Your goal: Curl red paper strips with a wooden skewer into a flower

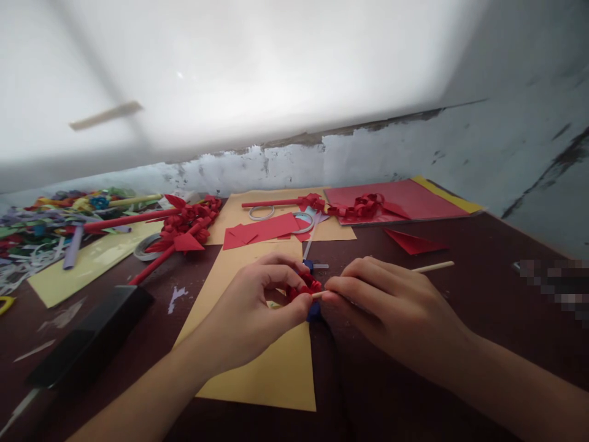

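Observation:
My left hand (262,307) is closed, its thumb and fingers pinching a curled red paper strip (313,283). In my right hand (391,301) is a thin wooden stick (435,266), lying crosswise with its tip at the red paper and my left thumb. Behind and below my fingers a blue glue gun (315,312) shows in part, and a clear glue stick (321,266) pokes out near it. Under my left hand lies a sheet of tan paper (267,380).
Red paper flowers (188,224) on stems lie to the left, one beside a black box (92,331). Piled at the far left are coloured paper scraps (37,227). Further back are a red folder (414,196), tape rolls (261,212) and a folded red paper piece (414,241).

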The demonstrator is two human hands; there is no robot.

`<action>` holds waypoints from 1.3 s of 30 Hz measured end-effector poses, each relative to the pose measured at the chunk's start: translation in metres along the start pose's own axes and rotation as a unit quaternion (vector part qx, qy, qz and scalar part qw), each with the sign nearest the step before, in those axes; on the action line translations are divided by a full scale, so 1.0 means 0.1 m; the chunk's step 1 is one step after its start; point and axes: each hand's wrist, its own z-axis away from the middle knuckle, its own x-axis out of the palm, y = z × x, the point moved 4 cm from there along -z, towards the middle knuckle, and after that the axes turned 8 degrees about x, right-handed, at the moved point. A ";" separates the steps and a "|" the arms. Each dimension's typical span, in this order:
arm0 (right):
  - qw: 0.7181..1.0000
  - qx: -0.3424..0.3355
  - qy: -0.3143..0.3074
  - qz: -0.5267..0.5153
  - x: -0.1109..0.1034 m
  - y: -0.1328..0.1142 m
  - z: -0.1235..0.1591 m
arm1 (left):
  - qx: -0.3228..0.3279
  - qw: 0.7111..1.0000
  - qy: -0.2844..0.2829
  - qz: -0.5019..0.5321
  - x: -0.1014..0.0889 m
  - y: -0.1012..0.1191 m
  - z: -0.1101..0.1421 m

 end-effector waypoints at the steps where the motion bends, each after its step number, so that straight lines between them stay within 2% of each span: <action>1: 1.000 0.001 0.000 -0.002 0.00 0.00 0.00 | 0.001 1.000 0.001 0.000 0.00 0.00 0.00; 12: 1.000 -0.002 0.003 0.005 0.01 0.01 0.01 | -0.004 1.000 0.004 -0.016 -0.02 0.00 0.01; 23: 1.000 0.011 -0.005 -0.010 0.02 0.01 0.01 | 0.022 0.999 0.014 -0.031 -0.01 0.00 0.02; 31: 0.998 0.050 -0.017 -0.038 -0.02 0.00 0.00 | -0.020 0.999 0.035 0.014 -0.05 0.02 -0.02; 39: 0.998 0.051 -0.007 -0.032 -0.07 -0.04 0.03 | -0.036 0.997 0.056 0.024 -0.04 -0.01 -0.03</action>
